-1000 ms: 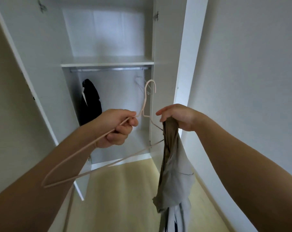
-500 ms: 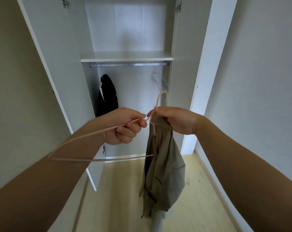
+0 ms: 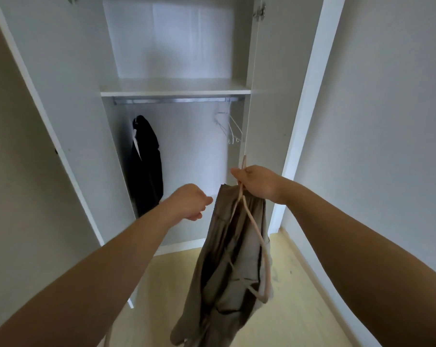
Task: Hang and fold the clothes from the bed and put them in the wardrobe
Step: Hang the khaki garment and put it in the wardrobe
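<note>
Now, on the far left your left door [image 3: 61,96] stands open, and inside, the black coat [image 3: 147,166] hangs at the left end of the rail [image 3: 177,100] under the shelf [image 3: 174,90]. Your left hand [image 3: 190,205] has just let go of the hanger: a moment ago it pinched the wire, and now it floats free, fingers loosely curled on nothing, just left of the garment. So the handover is done, and that hand is free to work the cloth.

On to the middle: the khaki garment [image 3: 227,271] dangles bunched from your right hand, over the floor [image 3: 162,284] in front of the wardrobe, not yet inside it. The pink hanger [image 3: 259,244] has swung down from level and now hangs beside the cloth, its hook [image 3: 244,162] poking up above your knuckles. It is not threaded into the garment yet, as far as I can tell; the two only share one grip.

Your right hand [image 3: 258,182] is closed tight around both the hanger's neck and the top of the garment. Behind it, spare white hangers [image 3: 230,128] crowd the right end of the rail, beside the right door [image 3: 269,96].

I'd say your next job is seating the garment on the hanger; a free stretch of rail waits between the coat and the spares.
</note>
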`<state>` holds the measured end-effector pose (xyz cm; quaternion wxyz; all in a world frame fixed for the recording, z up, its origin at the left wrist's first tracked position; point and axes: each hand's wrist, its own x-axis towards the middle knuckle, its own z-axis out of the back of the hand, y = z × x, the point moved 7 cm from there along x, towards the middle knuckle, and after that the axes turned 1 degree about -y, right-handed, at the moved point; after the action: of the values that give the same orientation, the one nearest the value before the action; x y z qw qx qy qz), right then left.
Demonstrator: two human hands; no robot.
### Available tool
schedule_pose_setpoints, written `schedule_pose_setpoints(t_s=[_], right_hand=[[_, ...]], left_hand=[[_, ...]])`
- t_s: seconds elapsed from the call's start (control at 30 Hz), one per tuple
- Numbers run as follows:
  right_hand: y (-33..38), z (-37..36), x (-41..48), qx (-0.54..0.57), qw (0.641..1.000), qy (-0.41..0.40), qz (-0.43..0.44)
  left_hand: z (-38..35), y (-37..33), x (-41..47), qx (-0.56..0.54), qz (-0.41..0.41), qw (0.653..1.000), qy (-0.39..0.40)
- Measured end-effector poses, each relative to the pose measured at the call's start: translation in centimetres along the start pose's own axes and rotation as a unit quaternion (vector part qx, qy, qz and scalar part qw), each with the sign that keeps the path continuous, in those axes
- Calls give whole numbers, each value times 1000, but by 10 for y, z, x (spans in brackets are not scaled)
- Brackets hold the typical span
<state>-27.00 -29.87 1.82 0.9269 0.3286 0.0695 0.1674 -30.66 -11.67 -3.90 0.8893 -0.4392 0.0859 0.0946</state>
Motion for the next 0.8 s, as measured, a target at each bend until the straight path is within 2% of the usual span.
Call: schedule_pose_setpoints(t_s=[0.07,0.13,0.27,0.33,0.4,0.47,0.6,0.8], right_hand=[[2,-1,6,-2,1000,-10,-1],[3,0,9,-16,1000,-21,-7],[-4,4,12,-61,997,-36,-27],[-8,3,16,-82,995,-36,-39],[-12,4,19,-122,990,-48,-57],[-15,13,22,-137,984,-98,-58],[-11,29,25,-136,969,-203,-30],[5,23,31,-205,948,-243,30]], left_hand=[[-24,1,22,27,-89,995,46],[-38,-1,41,48,-154,985,59],[-22,-20,68,2,-221,975,-5],[-5,-42,71,39,-294,954,-52],[9,-62,72,67,-357,930,-61],[22,-74,72,106,-402,907,-68],[39,-79,73,123,-428,893,-72],[34,-76,70,56,-358,932,-13]])
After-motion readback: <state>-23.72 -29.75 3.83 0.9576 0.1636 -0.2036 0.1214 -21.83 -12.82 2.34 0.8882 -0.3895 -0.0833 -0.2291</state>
